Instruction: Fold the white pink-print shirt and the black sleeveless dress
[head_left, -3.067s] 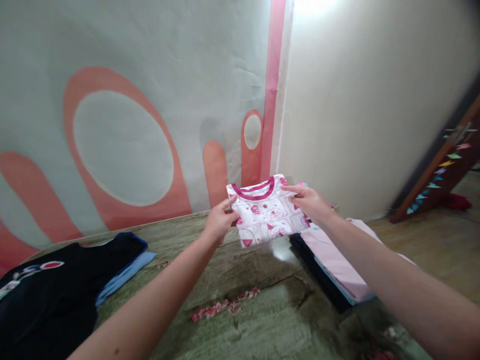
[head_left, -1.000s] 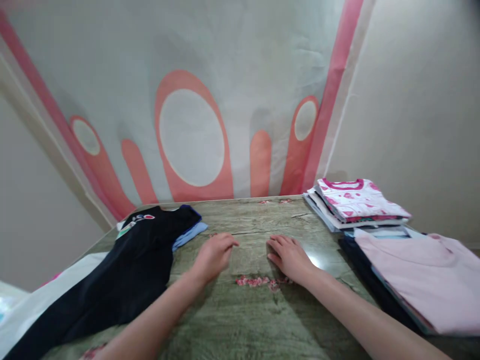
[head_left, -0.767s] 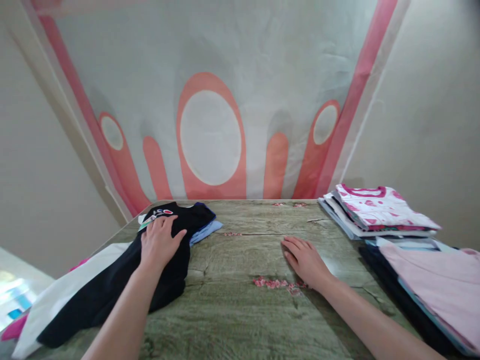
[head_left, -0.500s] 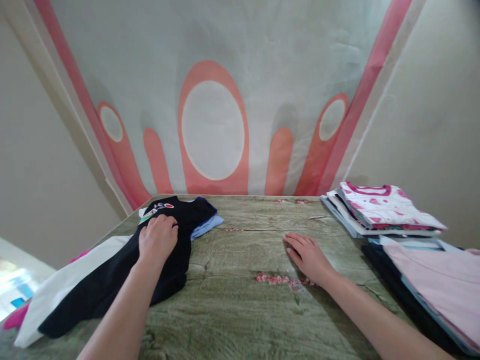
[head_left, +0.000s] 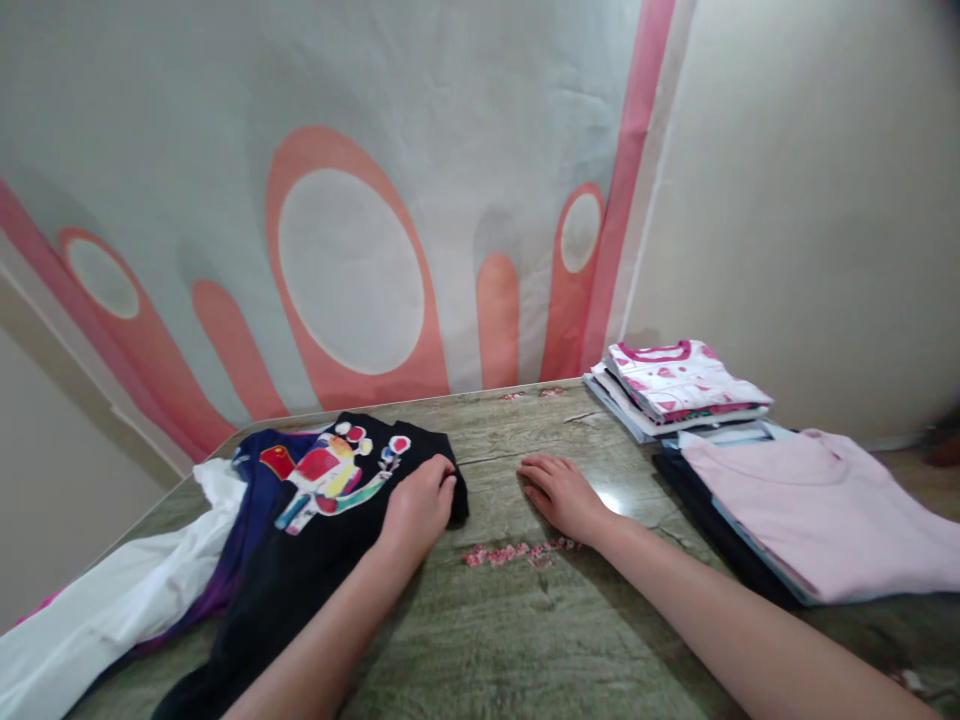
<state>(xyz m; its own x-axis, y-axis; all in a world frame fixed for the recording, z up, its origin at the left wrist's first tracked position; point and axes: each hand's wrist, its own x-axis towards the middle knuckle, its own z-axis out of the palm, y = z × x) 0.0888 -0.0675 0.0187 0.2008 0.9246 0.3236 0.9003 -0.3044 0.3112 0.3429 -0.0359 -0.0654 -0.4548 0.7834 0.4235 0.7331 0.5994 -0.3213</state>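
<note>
My left hand (head_left: pixel 421 502) is closed on the edge of a black T-shirt (head_left: pixel 259 600) with a bright multicoloured print on its front. The shirt lies partly spread across the left side of the table, its lower part running toward me. Under and beside it are a dark blue-purple garment (head_left: pixel 244 550) and a white garment (head_left: pixel 161 560). My right hand (head_left: pixel 566 498) is just above or on the tabletop near the middle, fingers stretched out and holding nothing. Whether it touches the surface I cannot tell.
The wood-patterned table (head_left: pixel 480 630) meets a painted wall at its far edge. Folded clothes stand at the right: a pile topped by a white shirt with pink print (head_left: pixel 679 380), and nearer a pile topped by a pink shirt (head_left: pixel 825 510). Bright pink cloth peeks out far left.
My left hand has drawn the black T-shirt rightward, so its print now shows fully and the dark blue-purple garment is uncovered. My view has turned to the right.
</note>
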